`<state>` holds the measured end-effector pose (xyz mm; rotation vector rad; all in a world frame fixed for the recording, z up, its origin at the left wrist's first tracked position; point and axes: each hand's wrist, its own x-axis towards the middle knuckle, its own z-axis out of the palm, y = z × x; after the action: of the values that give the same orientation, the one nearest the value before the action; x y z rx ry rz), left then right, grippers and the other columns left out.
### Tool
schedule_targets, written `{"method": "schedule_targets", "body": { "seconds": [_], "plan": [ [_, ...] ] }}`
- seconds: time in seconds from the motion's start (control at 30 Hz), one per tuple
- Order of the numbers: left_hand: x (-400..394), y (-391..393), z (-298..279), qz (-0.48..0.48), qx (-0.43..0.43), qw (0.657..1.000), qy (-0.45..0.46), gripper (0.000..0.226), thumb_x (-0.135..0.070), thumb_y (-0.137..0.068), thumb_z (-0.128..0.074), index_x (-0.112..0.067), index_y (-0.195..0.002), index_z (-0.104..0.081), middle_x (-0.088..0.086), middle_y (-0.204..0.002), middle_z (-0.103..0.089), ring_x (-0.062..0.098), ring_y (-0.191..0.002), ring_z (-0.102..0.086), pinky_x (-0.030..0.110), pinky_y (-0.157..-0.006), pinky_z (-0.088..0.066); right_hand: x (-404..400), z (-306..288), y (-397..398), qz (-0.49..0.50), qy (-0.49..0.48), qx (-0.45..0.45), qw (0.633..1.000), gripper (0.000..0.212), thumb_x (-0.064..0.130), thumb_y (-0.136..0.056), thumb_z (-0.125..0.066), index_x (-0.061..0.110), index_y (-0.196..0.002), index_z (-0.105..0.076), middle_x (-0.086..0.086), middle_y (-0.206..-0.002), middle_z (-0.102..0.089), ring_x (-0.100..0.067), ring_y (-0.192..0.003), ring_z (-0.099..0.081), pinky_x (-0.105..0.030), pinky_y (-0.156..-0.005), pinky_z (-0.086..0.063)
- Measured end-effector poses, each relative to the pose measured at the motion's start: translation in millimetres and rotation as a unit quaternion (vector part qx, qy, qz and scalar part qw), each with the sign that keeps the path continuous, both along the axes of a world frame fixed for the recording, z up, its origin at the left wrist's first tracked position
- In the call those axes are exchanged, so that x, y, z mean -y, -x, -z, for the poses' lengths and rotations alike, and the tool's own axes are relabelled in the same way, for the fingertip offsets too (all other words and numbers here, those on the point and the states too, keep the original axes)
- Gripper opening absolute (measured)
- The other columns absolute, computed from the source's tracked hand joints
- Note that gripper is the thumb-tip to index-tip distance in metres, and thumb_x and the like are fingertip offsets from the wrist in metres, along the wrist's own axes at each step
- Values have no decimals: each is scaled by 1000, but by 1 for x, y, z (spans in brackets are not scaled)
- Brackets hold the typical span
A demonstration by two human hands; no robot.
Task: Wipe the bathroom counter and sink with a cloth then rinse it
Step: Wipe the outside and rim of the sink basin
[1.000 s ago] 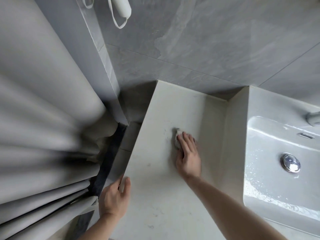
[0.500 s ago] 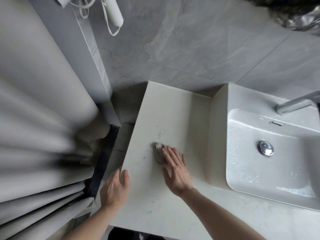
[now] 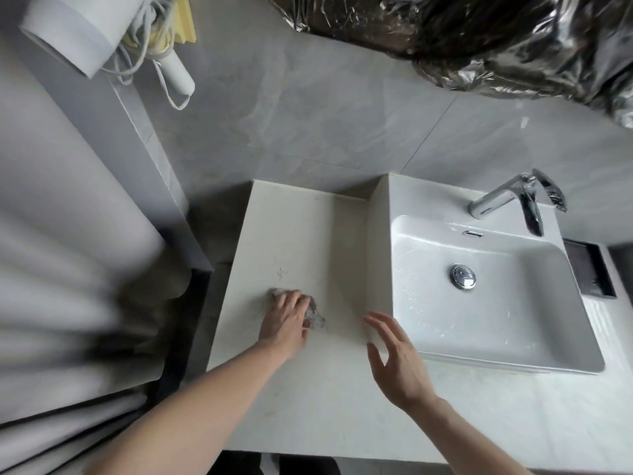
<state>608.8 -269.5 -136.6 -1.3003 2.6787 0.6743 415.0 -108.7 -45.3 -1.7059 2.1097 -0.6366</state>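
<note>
The right hand (image 3: 394, 361) hovers with fingers spread and relaxed, holding nothing, just left of the sink (image 3: 493, 293). Further left, the left hand (image 3: 286, 320) presses a crumpled grey cloth (image 3: 313, 311) onto the cream counter (image 3: 294, 241), fingers curled over it. Behind the basin stands a chrome faucet (image 3: 507, 200). A white hair dryer (image 3: 78, 32) hangs on the wall, far left of the sink.

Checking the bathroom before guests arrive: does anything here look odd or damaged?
Crinkled dark plastic film covers the wall above the faucet, apparently wrapping a fixture. Faint scuff marks remain on the counter beyond the cloth.
</note>
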Motion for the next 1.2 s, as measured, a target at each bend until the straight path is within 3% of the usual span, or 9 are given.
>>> {"method": "schedule_targets", "body": {
  "seconds": [0.17, 0.33, 0.53, 0.67, 0.77, 0.83, 0.93, 1.1, 1.2],
  "plan": [
    [1, 2, 7, -36, -17, 999, 19, 40, -16, -89, -61, -30, -126, -68, -12, -140, -58, 19, -131, -52, 34, -94, -52, 1, -15, 45, 103, -4, 2, 995, 47, 9, -94, -63, 24, -139, -58, 8, -144, -53, -9, -133, -49, -28, -111, -40],
    [16, 27, -4, -230, -75, 970, -24, 26, -39, -88, -52, -41, -107, -69, -13, -94, -75, 17, -94, -70, 30, -69, -53, -22, -4, 97, 100, -141, -1, 985, 40, 26, -101, -57, 25, -141, -56, 7, -145, -54, -16, -135, -51, -31, -113, -38],
    [73, 132, -37, -394, -234, 876, -148, 31, -47, -84, -50, -20, -81, -64, 0, -72, -73, 27, -72, -69, 35, -66, -56, -37, -14, 144, 31, -293, 10, 956, 46, 46, -108, -38, 37, -152, -47, 20, -162, -36, -6, -151, -30, -30, -122, -20],
    [114, 199, -54, -433, -349, 801, -220, 23, -37, -92, -59, -19, -81, -68, 5, -74, -73, 24, -66, -64, 30, -62, -50, -32, -24, 156, -24, -331, 3, 943, 23, 46, -107, -30, 48, -107, -54, 25, -150, -43, -4, -139, -40, -35, -104, -29],
    [133, 239, -53, -438, -390, 759, -283, 21, -42, -94, -62, -23, -96, -72, 4, -84, -73, 21, -74, -62, 32, -69, -47, -37, -20, 159, -42, -354, -10, 934, 49, 63, -104, -16, 48, -137, -48, 22, -164, -28, -8, -150, -28, -40, -119, -23],
    [136, 263, -52, -424, -395, 751, -316, 27, -39, -99, -58, -20, -115, -68, 3, -101, -69, 20, -89, -61, 32, -80, -47, -40, -15, 160, -38, -356, -11, 934, 80, 74, -89, -1, 43, -157, -30, 23, -169, -14, -9, -157, -16, -40, -127, -13],
    [132, 284, -59, -399, -396, 759, -330, 25, -23, -105, -46, -8, -117, -63, 7, -105, -63, 17, -93, -54, 29, -85, -45, -42, -7, 161, -40, -353, -16, 935, 90, 76, -82, 7, 43, -162, -18, 25, -169, -4, -9, -158, -9, -37, -128, -10],
    [100, 271, -60, -389, -360, 793, -302, 16, -13, -104, -45, -12, -91, -54, 1, -77, -50, 9, -67, -40, 13, -51, -33, -43, 0, 164, -55, -346, -21, 936, 90, 75, -81, 11, 45, -162, -15, 22, -170, 0, -12, -159, -6, -35, -128, -12],
    [51, 247, -60, -402, -368, 787, -291, 19, -10, -104, -48, -13, -85, -46, 1, -81, -40, 4, -65, -36, 8, -46, -29, -44, -3, 163, -60, -345, -25, 936, 90, 74, -81, 12, 45, -161, -16, 21, -171, -1, -13, -159, -7, -33, -127, -13]
  ]
}}
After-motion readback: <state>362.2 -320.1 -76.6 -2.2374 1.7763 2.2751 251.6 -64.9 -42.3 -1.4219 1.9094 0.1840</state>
